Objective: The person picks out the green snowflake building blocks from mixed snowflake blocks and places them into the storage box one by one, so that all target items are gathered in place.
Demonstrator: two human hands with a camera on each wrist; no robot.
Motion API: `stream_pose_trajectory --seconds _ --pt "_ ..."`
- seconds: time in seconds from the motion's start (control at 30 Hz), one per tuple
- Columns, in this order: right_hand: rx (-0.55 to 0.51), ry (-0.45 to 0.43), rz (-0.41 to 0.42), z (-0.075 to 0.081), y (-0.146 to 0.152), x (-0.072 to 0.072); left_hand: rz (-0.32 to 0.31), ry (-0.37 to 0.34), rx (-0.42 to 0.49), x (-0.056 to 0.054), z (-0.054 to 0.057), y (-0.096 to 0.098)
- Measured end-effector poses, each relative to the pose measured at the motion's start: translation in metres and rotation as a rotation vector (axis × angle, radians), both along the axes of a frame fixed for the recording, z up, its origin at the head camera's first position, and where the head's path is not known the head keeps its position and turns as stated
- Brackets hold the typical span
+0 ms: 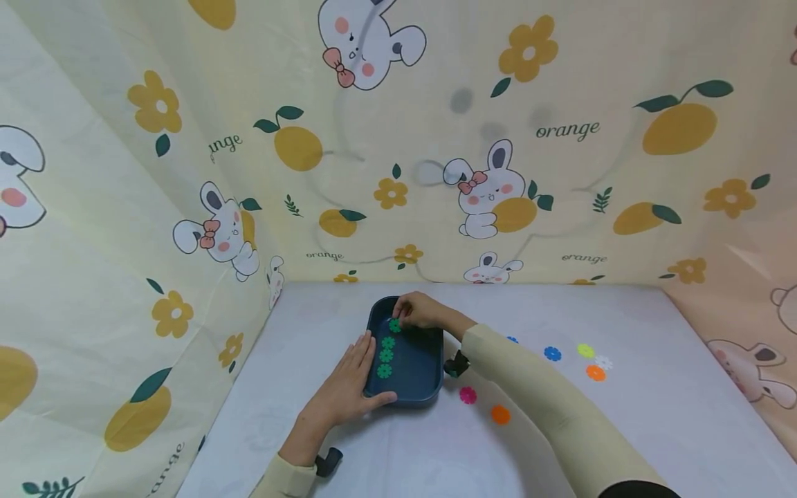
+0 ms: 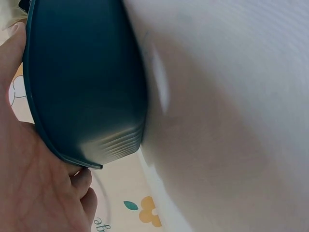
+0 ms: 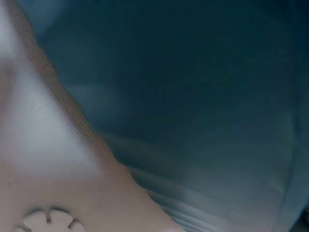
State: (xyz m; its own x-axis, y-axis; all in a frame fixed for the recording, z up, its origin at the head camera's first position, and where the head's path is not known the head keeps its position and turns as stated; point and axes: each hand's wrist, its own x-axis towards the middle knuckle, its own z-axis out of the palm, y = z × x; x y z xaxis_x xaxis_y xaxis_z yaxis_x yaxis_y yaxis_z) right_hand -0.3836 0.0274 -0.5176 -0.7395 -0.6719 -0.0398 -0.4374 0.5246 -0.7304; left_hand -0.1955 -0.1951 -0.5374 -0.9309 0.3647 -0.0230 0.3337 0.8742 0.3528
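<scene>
A green flower piece [image 1: 395, 325] lies in the far left part of a dark blue tray [image 1: 416, 363], the right hand's [image 1: 421, 310] grip pinching it with bent fingers. Three more green flowers [image 1: 386, 355] line the tray's left side nearer the person. The left hand's [image 1: 347, 382] grip is spread, fingers along the left rim, thumb at the near edge. On the white counter [image 1: 672, 401], right of the tray, lie a pink flower [image 1: 468, 395] and other coloured pieces [image 1: 596, 373].

Tray [image 1: 414, 370] looked plastic, smooth, softly glossy, ribbed at end wall [image 2: 121, 145]. Green flower pieces [image 1: 386, 355] seemed matt, material unclear. Sleeve [image 1: 538, 387] looked matt cloth. Tabletop [image 1: 261, 415] looked smooth, faintly glossy. Backdrop [image 1: 386, 131] resembled creased sheeting, semi-matt.
</scene>
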Motion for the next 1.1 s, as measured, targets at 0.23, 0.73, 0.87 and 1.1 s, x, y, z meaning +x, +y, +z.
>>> stream_pose_trajectory --seconds 0.23,0.73,0.87,1.1 --pt "0.023 0.007 -0.036 -0.005 -0.006 0.001 0.002 0.002 0.006 0.001 0.001 -0.001" --pt "0.050 0.020 -0.054 -0.015 -0.011 0.002 -0.002 -0.005 0.004 0.001 0.002 -0.001" --pt "0.052 0.031 -0.047 -0.014 -0.011 0.002 0.000 -0.004 0.001 0.002 0.003 -0.001" --pt "0.058 0.060 -0.052 -0.010 -0.010 0.005 0.004 -0.004 0.008 0.002 0.003 -0.001"
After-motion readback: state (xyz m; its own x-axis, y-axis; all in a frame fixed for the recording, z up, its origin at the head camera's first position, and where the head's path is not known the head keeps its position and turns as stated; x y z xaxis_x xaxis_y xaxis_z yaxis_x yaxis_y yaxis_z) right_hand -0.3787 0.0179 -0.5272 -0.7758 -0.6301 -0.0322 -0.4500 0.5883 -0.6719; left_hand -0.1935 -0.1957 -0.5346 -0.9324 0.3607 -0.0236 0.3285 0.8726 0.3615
